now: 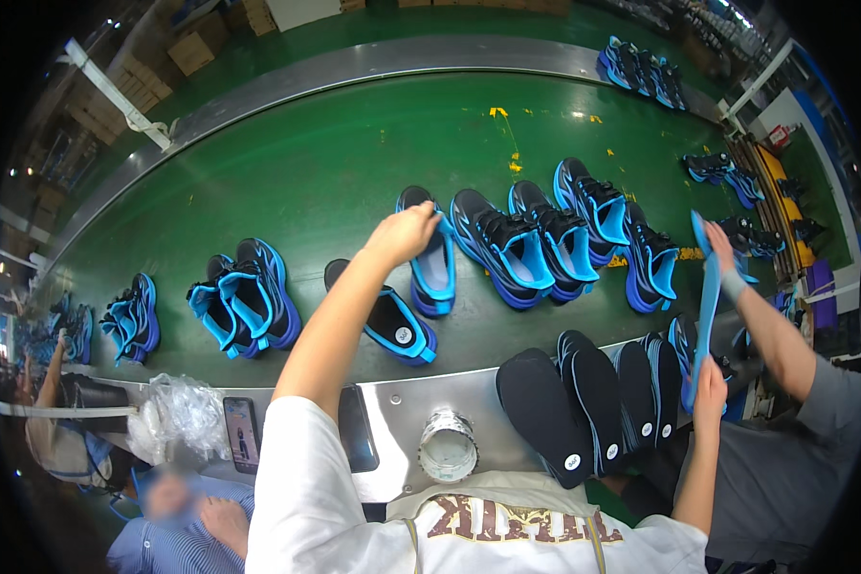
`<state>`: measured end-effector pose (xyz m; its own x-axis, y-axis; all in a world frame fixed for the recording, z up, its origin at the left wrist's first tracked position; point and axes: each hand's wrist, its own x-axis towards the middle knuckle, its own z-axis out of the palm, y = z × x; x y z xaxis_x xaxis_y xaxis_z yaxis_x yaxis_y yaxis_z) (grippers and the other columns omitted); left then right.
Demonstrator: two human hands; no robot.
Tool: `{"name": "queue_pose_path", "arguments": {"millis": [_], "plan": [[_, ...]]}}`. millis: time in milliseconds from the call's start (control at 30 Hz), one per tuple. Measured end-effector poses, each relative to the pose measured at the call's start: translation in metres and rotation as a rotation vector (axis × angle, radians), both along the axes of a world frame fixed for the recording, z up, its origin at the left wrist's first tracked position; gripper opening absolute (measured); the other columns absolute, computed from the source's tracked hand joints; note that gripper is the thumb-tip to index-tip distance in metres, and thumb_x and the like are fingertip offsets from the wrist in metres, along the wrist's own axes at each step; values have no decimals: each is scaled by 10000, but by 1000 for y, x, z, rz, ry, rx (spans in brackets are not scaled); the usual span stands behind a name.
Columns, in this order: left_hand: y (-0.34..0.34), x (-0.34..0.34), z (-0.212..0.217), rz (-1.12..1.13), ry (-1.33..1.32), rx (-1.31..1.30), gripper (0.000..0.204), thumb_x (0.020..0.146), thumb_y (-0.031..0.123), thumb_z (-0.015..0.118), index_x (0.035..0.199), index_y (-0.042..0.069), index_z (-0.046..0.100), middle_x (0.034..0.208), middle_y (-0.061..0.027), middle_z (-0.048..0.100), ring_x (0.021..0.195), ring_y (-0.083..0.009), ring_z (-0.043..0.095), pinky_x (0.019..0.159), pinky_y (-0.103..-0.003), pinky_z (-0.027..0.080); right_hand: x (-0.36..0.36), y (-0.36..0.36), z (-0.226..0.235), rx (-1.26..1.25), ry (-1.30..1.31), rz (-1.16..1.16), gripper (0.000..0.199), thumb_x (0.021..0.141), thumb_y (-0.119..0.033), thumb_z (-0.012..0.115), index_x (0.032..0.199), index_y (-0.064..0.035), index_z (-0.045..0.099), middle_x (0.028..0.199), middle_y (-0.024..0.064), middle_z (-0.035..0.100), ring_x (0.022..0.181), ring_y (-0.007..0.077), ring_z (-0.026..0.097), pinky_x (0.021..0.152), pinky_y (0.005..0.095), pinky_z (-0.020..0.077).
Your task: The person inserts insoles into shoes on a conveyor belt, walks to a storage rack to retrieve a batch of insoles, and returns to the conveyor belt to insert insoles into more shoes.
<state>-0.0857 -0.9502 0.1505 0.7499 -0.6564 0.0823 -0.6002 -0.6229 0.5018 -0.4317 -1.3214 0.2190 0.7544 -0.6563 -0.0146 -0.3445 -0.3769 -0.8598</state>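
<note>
My left hand [404, 235] reaches forward, its fingers closed on the upper of a black and blue sports shoe [434, 273] standing on the green belt. Beside it, nearer me, stands another such shoe [397, 330] with a round white sticker on its insole. At the right, my right hand [709, 390] is closed around the lower end of a long, flat blue piece [708, 304] that looks like an insole. A co-worker's hand [720, 251] is at its upper end; whether this is one piece or two overlapping ones, I cannot tell. Several black insoles [536, 411] lie on the metal ledge left of my right hand.
More shoes [512, 253] stand on the belt [354, 172] to the right, and others [244, 301] to the left. A clear roll [448, 447], two phones [242, 432] and crumpled plastic [177, 416] rest on the ledge. Co-workers sit on both sides.
</note>
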Motion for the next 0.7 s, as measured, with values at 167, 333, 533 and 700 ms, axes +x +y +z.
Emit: {"name": "queue_pose_path", "arguments": {"millis": [167, 333, 533, 700], "plan": [[0, -17, 0, -51, 386, -19, 377, 893, 289, 434, 973, -60, 554, 850, -226, 603, 799, -322, 588, 733, -373, 446, 124, 112, 59, 250, 235, 634, 167, 772, -107, 617, 755, 59, 621, 734, 68, 611, 649, 84, 523, 560, 229, 409], [11, -29, -15, 20, 488, -134, 406, 895, 313, 436, 1032, -55, 539, 919, -181, 608, 862, -247, 573, 773, -339, 430, 182, 163, 26, -18, 579, 919, 243, 670, -208, 627, 655, 34, 625, 571, 140, 577, 510, 198, 528, 519, 330, 429], [11, -35, -16, -12, 517, -195, 407, 897, 317, 439, 1077, -38, 524, 956, -183, 600, 890, -246, 564, 793, -332, 423, 213, 210, -71, -683, 452, 1130, 187, 702, -83, 524, 793, 41, 630, 942, 241, 542, 863, 359, 569, 760, 400, 472], [9, -47, -14, 43, 537, -234, 441, 890, 348, 451, 1094, -38, 512, 940, -187, 597, 871, -236, 563, 779, -325, 424, 207, 211, -87, -894, 210, 1159, 233, 710, -154, 575, 860, 21, 614, 960, 211, 504, 907, 319, 528, 763, 389, 471]]}}
